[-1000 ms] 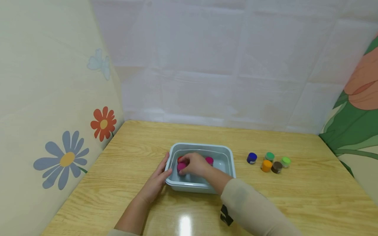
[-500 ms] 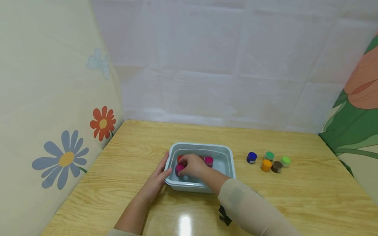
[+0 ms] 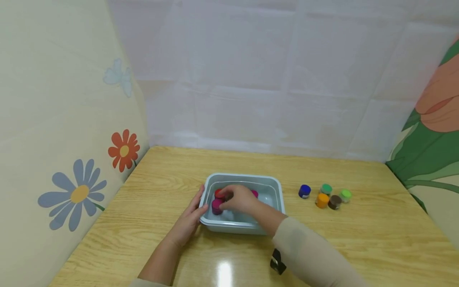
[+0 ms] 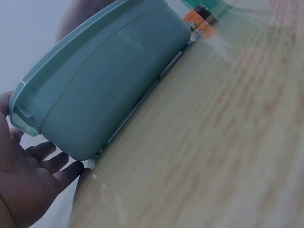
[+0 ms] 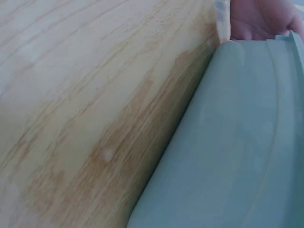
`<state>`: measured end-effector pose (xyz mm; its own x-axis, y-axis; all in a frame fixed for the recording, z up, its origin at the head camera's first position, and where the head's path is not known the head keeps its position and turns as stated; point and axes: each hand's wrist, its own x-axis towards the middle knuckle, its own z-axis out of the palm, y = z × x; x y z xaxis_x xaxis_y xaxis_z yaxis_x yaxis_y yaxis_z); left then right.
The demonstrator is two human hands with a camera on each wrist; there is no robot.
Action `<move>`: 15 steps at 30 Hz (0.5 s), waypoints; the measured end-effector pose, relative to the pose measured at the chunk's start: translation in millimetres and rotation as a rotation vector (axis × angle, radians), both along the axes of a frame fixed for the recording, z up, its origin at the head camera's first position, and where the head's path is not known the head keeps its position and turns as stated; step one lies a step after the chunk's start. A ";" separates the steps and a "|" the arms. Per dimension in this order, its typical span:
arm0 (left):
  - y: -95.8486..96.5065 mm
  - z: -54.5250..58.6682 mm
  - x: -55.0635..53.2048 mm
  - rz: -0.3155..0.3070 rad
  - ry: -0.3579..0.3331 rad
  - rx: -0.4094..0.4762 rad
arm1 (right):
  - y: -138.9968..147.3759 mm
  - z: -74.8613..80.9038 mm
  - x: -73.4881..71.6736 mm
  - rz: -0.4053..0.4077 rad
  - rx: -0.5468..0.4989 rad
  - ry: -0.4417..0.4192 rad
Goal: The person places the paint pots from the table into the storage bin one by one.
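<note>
With the grey tub (image 3: 236,225) as my clock face, I watch the left hand (image 3: 188,220) at nine clasp its end, thumb over the rim and fingers outside, probably to stop it sliding. The right hand (image 3: 241,199) comes in from four, fingertips at the purple jar (image 3: 216,208) inside at nine (I cannot tell whether that grip pinches or merely touches). The red jar (image 3: 218,193) sits near it at ten, perhaps to save room; five other jars (image 3: 322,201) stand on the surface (image 3: 175,171) around three.
</note>
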<state>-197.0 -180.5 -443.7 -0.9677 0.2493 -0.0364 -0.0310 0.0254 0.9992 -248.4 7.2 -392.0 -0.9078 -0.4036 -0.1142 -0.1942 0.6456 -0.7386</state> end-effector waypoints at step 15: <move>-1.2 2.2 1.3 0.024 -0.015 -0.060 | 40.3 15.1 -0.1 -0.113 -0.213 -0.111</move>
<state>-195.7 -181.7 -441.6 -0.9726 0.2231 -0.0653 -0.0474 0.0846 0.9953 -248.6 47.5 -376.8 -0.9352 -0.3258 -0.1386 -0.0402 0.4867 -0.8727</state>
